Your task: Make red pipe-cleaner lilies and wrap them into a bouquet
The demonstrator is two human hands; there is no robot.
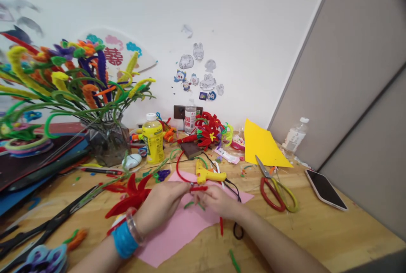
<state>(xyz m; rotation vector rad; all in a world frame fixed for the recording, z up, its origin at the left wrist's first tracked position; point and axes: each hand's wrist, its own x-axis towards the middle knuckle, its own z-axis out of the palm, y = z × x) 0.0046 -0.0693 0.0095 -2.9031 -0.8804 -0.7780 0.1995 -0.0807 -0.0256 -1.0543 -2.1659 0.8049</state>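
Observation:
My left hand [166,201], with a blue band at the wrist, and my right hand [218,202] meet above a pink sheet [177,235]. Between their closed fingertips runs a short stretch of red pipe cleaner [199,188], pinched from both sides. A thin red length [178,165] curves up behind the left fingertips; whether it is the same piece I cannot tell. Just beyond the hands lies a yellow glue gun [209,174]. A red pipe-cleaner flower [135,195] rests left of my left hand. Green bits [189,204] show below the fingers.
Scissors with red and yellow handles [274,188], a yellow sheet [264,146] and a phone [326,189] lie on the right. Large black scissors [47,226] and a vase of pipe-cleaner flowers [109,142] occupy the left. A yellow bottle [153,140] stands behind. The glue gun's black cord [236,188] trails rightward.

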